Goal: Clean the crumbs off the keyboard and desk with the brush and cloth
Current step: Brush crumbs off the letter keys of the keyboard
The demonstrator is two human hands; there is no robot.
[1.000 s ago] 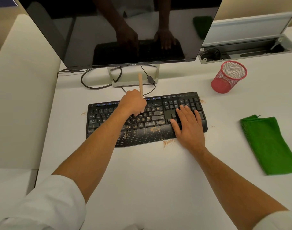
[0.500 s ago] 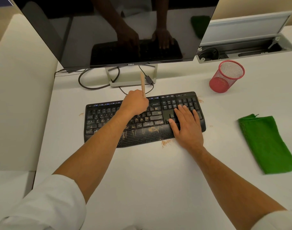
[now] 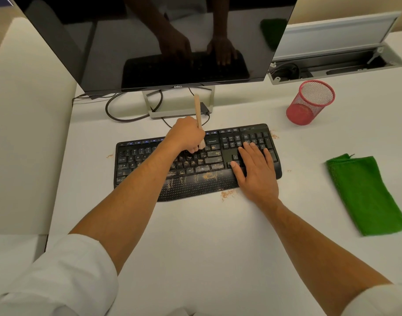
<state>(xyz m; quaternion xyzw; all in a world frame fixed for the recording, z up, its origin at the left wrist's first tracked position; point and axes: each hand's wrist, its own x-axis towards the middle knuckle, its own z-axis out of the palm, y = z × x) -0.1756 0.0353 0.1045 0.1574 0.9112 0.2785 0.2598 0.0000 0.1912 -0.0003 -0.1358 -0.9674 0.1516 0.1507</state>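
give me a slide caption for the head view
Left hand brushes crumbs off keyboard with brush; right hand steadies it.

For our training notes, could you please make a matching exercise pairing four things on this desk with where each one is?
Things:
1. brush
2. green cloth
3. red mesh cup
4. right hand

Places:
A. flat on the keyboard's number-pad end
B. lying on the desk, right of the keyboard
C. gripped in the left hand
D. standing near the monitor's right corner

Pairs: 1-C, 2-B, 3-D, 4-A
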